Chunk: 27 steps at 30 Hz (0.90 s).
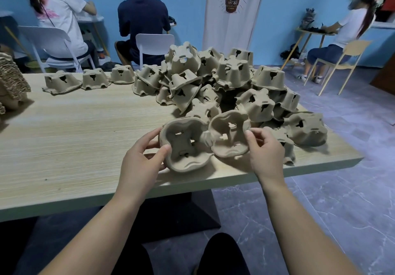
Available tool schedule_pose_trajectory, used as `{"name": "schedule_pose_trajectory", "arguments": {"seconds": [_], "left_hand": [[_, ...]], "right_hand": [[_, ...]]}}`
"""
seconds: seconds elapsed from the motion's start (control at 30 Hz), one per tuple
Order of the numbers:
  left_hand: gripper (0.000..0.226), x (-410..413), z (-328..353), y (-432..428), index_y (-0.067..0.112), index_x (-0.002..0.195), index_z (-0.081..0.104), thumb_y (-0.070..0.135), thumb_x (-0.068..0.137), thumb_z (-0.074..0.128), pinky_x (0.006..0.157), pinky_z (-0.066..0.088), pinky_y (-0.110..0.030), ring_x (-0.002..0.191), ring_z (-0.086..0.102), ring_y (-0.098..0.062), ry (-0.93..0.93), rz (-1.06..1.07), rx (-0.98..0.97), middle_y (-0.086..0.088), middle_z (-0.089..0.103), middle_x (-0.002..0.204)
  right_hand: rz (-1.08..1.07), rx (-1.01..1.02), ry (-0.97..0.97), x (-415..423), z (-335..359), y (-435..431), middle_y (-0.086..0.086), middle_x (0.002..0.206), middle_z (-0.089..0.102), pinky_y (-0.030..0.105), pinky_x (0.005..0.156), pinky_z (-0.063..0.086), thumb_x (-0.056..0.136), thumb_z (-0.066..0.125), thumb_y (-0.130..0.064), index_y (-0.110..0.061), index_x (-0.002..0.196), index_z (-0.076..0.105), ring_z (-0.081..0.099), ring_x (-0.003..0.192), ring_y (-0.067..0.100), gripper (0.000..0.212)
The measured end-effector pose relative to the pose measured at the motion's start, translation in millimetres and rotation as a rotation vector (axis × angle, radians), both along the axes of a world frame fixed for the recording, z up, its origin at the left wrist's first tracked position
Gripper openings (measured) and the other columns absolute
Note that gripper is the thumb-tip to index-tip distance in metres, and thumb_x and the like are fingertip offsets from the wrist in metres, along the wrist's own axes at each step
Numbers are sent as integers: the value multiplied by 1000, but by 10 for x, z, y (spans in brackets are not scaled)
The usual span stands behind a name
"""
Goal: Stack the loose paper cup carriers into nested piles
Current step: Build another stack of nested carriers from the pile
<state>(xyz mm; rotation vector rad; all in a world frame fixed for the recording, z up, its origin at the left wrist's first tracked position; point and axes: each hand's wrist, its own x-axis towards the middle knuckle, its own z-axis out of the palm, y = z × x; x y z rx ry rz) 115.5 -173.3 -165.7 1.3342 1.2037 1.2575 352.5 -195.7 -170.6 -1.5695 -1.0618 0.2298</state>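
Now my left hand (141,159) grips one beige moulded-pulp cup carrier (186,146), hollow toward me. My right hand (265,148) pinches a second carrier (229,133) at its 3 o'clock, rims touching, hollow also toward me. Two held, three singles (62,81) at 11 o'clock, an uncounted heap (230,76) at 12 on the pale wooden table (74,125).
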Motion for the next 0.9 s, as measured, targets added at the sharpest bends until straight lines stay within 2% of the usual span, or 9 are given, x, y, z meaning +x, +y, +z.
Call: {"name": "schedule_pose_trajectory", "arguments": {"seconds": [0.13,0.23,0.3,0.43,0.6,0.67,0.73,0.8,0.9], "left_hand": [[41,-35,-11,5,35,124,61,14,89,65,77,59,-37,82,70,-9,-3,27,-8,7,67,103],[41,-36,-16,6,36,124,61,14,90,64,79,59,-39,85,70,-13,0,27,-14,7,66,102],[39,-29,-13,6,38,120,61,13,90,63,76,60,-34,82,70,-10,-3,17,-17,7,66,102],[36,-23,7,-3,41,115,61,12,94,58,75,59,-29,81,69,-5,2,-6,-22,6,66,102],[29,-37,73,-41,45,115,62,33,102,38,74,57,-27,84,68,-9,-28,-76,-76,14,70,99],[27,-47,93,-59,50,107,61,47,97,37,76,56,-31,83,66,-8,-39,-116,-78,20,70,95],[41,-59,97,-71,45,118,60,59,84,43,75,57,-29,87,67,-6,-39,-151,-77,15,68,106],[51,-66,72,-73,42,126,55,54,77,58,74,58,-26,92,67,-6,2,-136,-74,13,63,115],[51,-68,33,-97,42,128,53,25,83,72,78,58,-29,91,68,-7,83,-80,-26,15,60,114]], "right_hand": [[-74,67,275,171,18,-18,-12,77,63,15,71,45,93,58,-21,-19,89,63,57,74,4,6],[108,118,733,154,91,-36,-7,66,67,25,60,56,95,54,-16,-16,85,61,63,64,4,12],[258,87,883,53,118,-43,-6,63,68,24,55,56,94,52,-13,-15,84,59,64,61,5,13],[412,-3,810,-253,52,11,-6,68,69,22,60,54,92,54,-11,-14,85,63,64,64,5,12],[449,-10,834,-411,33,104,-3,72,69,27,63,55,92,55,-13,-14,85,61,63,67,9,10],[473,-30,784,-442,29,102,1,77,68,29,65,55,92,55,-13,-13,87,61,63,69,10,8],[469,-46,743,-480,12,95,3,81,66,27,63,55,92,56,-12,-13,89,62,62,70,9,7],[438,-55,724,-512,1,104,4,82,65,25,62,54,90,59,-11,-13,89,64,61,70,9,5],[375,-60,691,-543,-43,127,2,79,63,29,67,53,85,66,-7,-14,85,64,58,70,10,8]]}}
